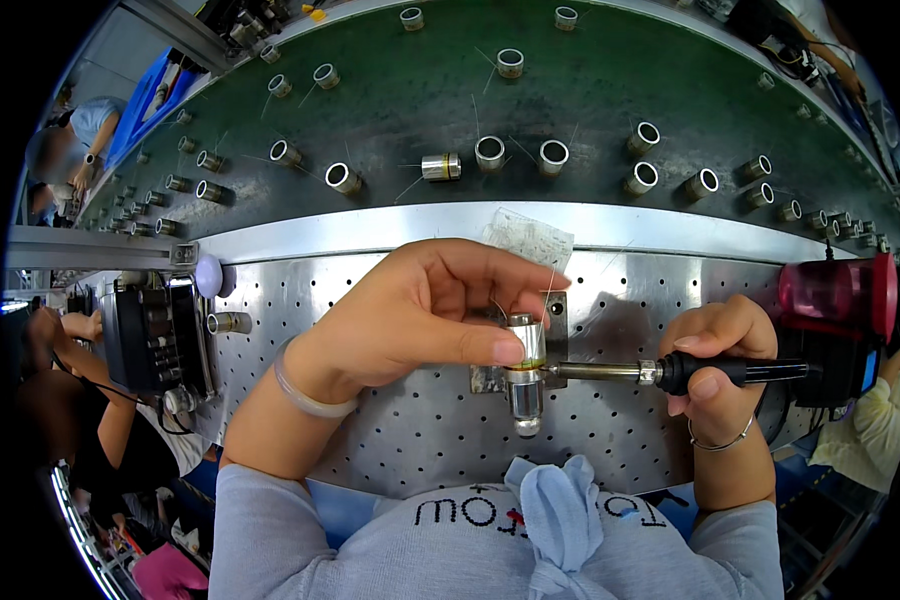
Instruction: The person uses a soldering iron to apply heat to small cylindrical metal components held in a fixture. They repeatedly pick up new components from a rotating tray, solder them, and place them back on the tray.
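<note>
One small metal cylinder (525,345), shiny and ringed like a little lens barrel, stands just right of the frame's centre on a small metal fixture (490,378) fastened to the perforated steel bench (420,430). It looks rigid and light, with a smooth polished wall that would likely slip under a loose pinch, and what seems a glassy rounded end (527,425) points toward the lower edge, so I judge it fragile there and best taken by its sides, near the upper rim. That is where the left hand (420,315) has it: the grip is clenched on the barrel, thumb pressing its near side and fingers curled over its top, with fine wire strands rising between them. From the right, the right hand (720,365) grasps the black handle of a soldering iron (670,372), whose metal shaft lies level and whose tip meets the cylinder at a yellowish band low on its wall, just below the thumb. A crumpled clear bag (528,240) lies just above. Farther up, a dark green belt (570,90) carries many similar metal cylinders (553,155), well apart. At the right edge sits a red holder (838,292).
</note>
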Tool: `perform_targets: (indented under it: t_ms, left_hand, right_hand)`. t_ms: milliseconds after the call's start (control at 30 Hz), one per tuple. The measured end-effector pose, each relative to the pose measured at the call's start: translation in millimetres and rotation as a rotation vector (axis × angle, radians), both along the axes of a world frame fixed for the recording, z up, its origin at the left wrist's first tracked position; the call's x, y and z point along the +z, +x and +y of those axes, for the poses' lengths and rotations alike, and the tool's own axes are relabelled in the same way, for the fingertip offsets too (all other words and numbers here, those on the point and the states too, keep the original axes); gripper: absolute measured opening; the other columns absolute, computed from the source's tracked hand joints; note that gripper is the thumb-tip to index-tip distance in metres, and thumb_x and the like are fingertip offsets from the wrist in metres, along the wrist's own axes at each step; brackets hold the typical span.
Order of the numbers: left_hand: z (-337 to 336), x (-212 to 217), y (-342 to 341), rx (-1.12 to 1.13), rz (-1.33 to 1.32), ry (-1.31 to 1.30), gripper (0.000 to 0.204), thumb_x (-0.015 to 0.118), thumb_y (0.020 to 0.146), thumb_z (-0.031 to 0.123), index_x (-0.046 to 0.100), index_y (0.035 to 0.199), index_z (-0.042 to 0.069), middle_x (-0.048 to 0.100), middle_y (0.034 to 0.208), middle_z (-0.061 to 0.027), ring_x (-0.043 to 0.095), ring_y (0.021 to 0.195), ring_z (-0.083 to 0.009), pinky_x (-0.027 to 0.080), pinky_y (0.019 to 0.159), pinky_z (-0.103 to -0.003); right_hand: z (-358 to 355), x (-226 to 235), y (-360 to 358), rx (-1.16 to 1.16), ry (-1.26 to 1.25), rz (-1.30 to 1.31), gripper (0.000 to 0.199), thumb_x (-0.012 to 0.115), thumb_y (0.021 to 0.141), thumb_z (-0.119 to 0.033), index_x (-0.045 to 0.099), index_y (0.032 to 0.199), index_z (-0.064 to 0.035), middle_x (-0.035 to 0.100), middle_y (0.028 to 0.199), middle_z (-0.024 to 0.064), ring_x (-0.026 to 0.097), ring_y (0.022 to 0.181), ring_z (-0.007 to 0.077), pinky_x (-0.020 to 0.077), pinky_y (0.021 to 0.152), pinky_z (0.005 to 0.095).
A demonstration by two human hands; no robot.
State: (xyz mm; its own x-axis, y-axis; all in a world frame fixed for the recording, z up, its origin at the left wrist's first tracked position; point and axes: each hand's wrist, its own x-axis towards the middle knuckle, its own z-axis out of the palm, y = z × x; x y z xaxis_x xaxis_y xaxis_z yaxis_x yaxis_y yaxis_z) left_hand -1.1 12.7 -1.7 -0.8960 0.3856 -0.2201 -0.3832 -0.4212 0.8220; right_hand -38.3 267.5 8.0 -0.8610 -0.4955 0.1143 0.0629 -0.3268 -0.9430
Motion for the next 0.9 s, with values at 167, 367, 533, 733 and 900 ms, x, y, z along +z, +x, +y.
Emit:
perform_targets:
  t_ms: [167,367,533,733,900]
  left_hand:
    - [2.5,-1.4,0.4,0.049,0.154,0.025,0.023,0.073,0.065,-0.002,0.067,0.087,0.000,0.058,0.095,-0.0137,0.057,0.087,-0.0186,0.047,0.078,-0.026]
    - [-0.3,-4.1,-1.0,0.041,0.271,-0.018,0.017,0.075,0.061,-0.003,0.068,0.076,0.003,0.058,0.095,-0.0153,0.057,0.087,-0.0208,0.046,0.080,-0.028]
    - [-1.4,-4.3,-0.3,0.052,0.290,-0.037,0.016,0.077,0.059,-0.002,0.069,0.072,0.004,0.059,0.095,-0.0162,0.057,0.087,-0.0214,0.045,0.081,-0.028]
    - [-2.1,-6.0,-1.2,0.043,0.295,-0.037,0.018,0.078,0.058,-0.001,0.070,0.072,0.005,0.059,0.095,-0.0162,0.058,0.087,-0.0213,0.046,0.080,-0.028]
    - [-3.0,-6.5,-2.0,0.041,0.314,-0.052,0.017,0.078,0.059,-0.001,0.070,0.072,0.005,0.059,0.095,-0.0162,0.058,0.087,-0.0213,0.046,0.080,-0.029]
  right_hand:
    - [-1.2,1.8,0.6,-0.002,0.053,0.002,0.026,0.075,0.068,-0.005,0.054,0.081,0.0003,0.058,0.065,0.0097,0.057,0.053,0.0123,0.0445,0.051,0.0221]
    - [-0.3,-1.4,0.3,0.009,0.048,0.041,0.027,0.076,0.067,-0.005,0.055,0.081,0.0000,0.058,0.066,0.0099,0.057,0.054,0.0131,0.0443,0.052,0.0226]
    - [1.1,-4.9,-0.9,0.022,0.012,0.060,0.028,0.077,0.065,-0.004,0.056,0.083,0.0005,0.059,0.069,0.0098,0.057,0.057,0.0139,0.0445,0.053,0.0235]
    - [1.3,-5.9,-0.6,0.016,0.031,0.080,0.030,0.078,0.063,-0.003,0.056,0.083,0.0008,0.059,0.070,0.0101,0.057,0.058,0.0143,0.0448,0.054,0.0240]
    - [1.2,-6.0,-1.5,0.028,0.036,0.082,0.031,0.079,0.063,-0.004,0.057,0.084,0.0008,0.059,0.071,0.0101,0.057,0.058,0.0140,0.0445,0.053,0.0235]
